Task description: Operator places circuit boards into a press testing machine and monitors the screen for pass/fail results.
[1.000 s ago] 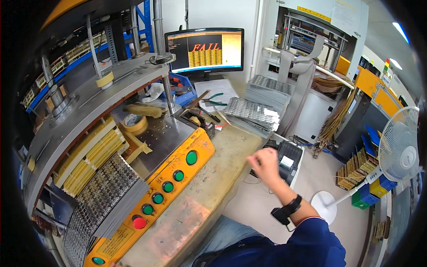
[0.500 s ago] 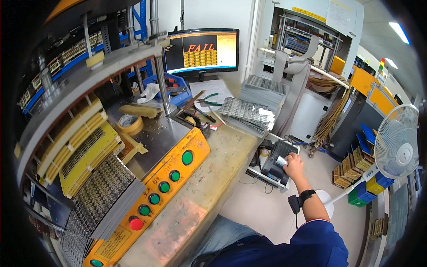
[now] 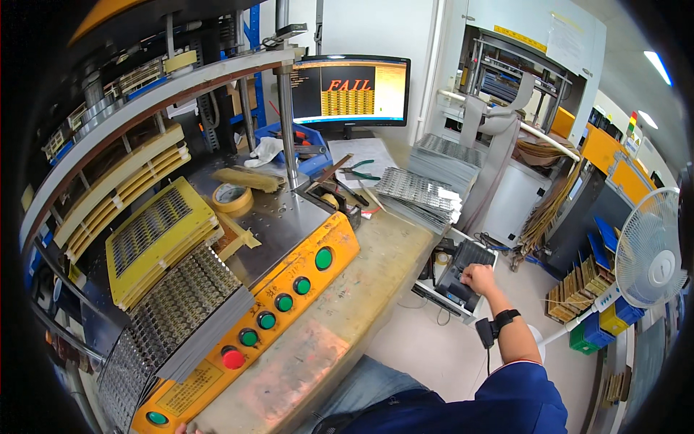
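My right hand (image 3: 477, 279) is over a black boxy device (image 3: 473, 252) that sits in a white open drawer (image 3: 434, 291) beside the bench. Its fingers are curled closed, and whatever they may hold is hidden. A black band with a small box (image 3: 496, 325) is strapped round that wrist. Of my left hand (image 3: 189, 430), only a sliver shows at the lower edge, by the orange control panel (image 3: 341, 237); its fingers are mostly out of sight. Near it, a stack of perforated panels (image 3: 191, 307) leans beside a yellow fixture plate (image 3: 152, 231) in the press.
Green buttons and a red one (image 3: 233, 357) line the control panel. Pliers (image 3: 363, 173), a tape roll (image 3: 232, 200) and a blue bin (image 3: 312, 163) lie behind it. Metal panels (image 3: 416, 189) are stacked near the lit monitor (image 3: 350, 90). A fan (image 3: 656, 253) stands at right.
The white strip at my right fingers no longer shows, and the fingers have curled in tighter. The view has shifted, so the bench sits further right. A sliver of my left hand has appeared more clearly.
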### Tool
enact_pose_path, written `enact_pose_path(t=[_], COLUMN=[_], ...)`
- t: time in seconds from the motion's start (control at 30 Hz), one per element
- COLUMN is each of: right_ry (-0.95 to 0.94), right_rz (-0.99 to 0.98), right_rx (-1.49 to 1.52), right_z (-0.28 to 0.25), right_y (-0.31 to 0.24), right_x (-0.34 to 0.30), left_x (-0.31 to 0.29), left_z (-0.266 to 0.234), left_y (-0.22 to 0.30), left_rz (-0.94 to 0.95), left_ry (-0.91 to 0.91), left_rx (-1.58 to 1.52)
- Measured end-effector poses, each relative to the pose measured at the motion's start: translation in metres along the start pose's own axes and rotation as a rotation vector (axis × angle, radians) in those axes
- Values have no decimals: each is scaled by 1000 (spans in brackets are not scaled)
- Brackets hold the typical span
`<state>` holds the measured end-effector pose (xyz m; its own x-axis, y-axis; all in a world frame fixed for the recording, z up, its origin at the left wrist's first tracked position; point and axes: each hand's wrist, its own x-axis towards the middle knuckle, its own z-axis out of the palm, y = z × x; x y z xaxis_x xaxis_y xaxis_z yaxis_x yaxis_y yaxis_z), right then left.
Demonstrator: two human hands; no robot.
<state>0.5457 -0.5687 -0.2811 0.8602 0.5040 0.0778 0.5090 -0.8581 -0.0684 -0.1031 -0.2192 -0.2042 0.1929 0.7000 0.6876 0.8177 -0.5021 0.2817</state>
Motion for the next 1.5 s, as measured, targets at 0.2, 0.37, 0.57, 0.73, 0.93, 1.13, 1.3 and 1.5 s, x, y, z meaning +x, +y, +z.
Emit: enact_pose_path(t=[0.2, 0.37, 0.57, 0.73, 0.93, 1.13, 1.3, 1.5], right_ry=[-314, 267, 135, -342, -444, -293, -197, 6], right_rz=[-413, -463, -397, -327, -340, -337, -283, -178], right_rx=[884, 686, 639, 877, 956, 1118, 1105, 1131], right_z=[-96, -151, -123, -115, -128, -116, -119, -100], right_y=[-100, -229, -267, -275, -279, -283, -287, -279], right_x=[21, 68, 166, 192, 176, 163, 147, 130], left_x=[13, 8, 6, 7, 5, 11, 9, 43], left_z=[-7, -4, -1, -2, -1, -3, -9, -49], left_y=[15, 7, 10, 11, 7, 16, 12, 15], left_rz=[57, 25, -7, -7, 11, 22, 31, 164], left_ry=[11, 5, 29, 36, 42, 52, 31, -68], left_rx=[-42, -12, -43, -24, -23, -37, -59, -22])
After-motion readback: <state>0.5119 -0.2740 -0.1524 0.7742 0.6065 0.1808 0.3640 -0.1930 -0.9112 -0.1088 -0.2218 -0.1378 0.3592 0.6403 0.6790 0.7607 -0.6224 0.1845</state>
